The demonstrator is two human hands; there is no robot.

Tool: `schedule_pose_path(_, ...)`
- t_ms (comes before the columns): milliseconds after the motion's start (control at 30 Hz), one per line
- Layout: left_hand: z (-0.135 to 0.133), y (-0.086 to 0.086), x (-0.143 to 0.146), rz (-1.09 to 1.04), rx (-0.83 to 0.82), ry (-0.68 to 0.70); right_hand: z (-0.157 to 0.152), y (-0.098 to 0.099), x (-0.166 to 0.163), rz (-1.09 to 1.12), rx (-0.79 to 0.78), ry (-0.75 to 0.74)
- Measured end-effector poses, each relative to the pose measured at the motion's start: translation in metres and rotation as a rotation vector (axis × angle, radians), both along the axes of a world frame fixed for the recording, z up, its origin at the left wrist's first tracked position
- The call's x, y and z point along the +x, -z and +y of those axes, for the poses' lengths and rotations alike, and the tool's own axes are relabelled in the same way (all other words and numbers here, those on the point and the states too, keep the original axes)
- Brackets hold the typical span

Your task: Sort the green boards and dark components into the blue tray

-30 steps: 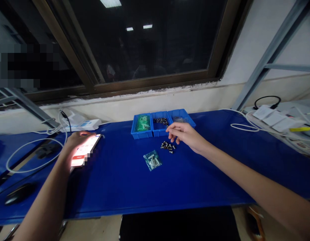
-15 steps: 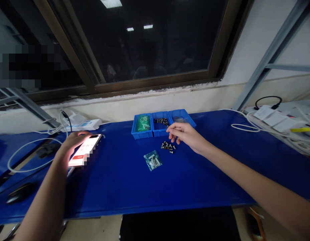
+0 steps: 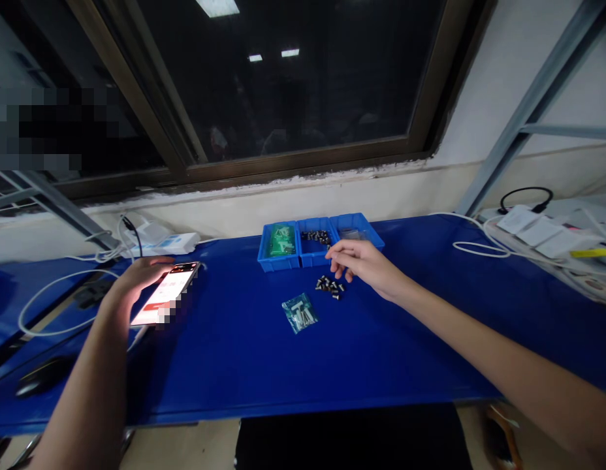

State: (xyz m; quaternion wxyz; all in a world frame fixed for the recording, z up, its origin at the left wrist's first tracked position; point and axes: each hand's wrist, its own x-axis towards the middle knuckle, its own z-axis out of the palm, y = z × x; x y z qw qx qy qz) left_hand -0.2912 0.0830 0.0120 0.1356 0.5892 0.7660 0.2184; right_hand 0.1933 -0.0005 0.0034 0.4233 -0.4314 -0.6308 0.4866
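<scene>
My left hand (image 3: 136,279) holds a lit phone (image 3: 164,294) at the left of the blue table (image 3: 234,352), fingers wrapped round its far edge. My right hand (image 3: 364,262) hovers over the table's middle with fingers loosely spread and nothing in them. Just below its fingertips lies a small heap of dark metal parts (image 3: 329,286). A clear bag of screws (image 3: 299,313) lies a little nearer to me. Behind the hand stand three joined blue bins (image 3: 282,262): the left holds green bags, the middle dark parts, the right something clear.
White cables (image 3: 53,287) loop at the left by a white power strip (image 3: 163,243). A dark mouse (image 3: 41,375) sits at the near left edge. More cables and white adapters (image 3: 528,228) crowd the right end. A window and wall rise behind the table.
My left hand with the phone has slid slightly left and nearer to me. My right hand has stayed almost still above the heap of parts.
</scene>
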Motion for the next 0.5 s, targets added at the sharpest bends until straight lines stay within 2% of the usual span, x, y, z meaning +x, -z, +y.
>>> schedule_pose_path(133,-0.014,-0.015,0.011,-0.156,-0.138,-0.033,0.0,0.001,0.0,-0.006,0.003,-0.004)
schedule_pose_path(267,-0.021,-0.023,0.019,-0.198,-0.164,-0.057,0.001,0.002,0.0,-0.01,0.005,-0.006)
schedule_pose_path(500,-0.006,-0.004,-0.01,-0.166,-0.152,0.023,0.001,0.001,0.0,-0.011,0.007,-0.007)
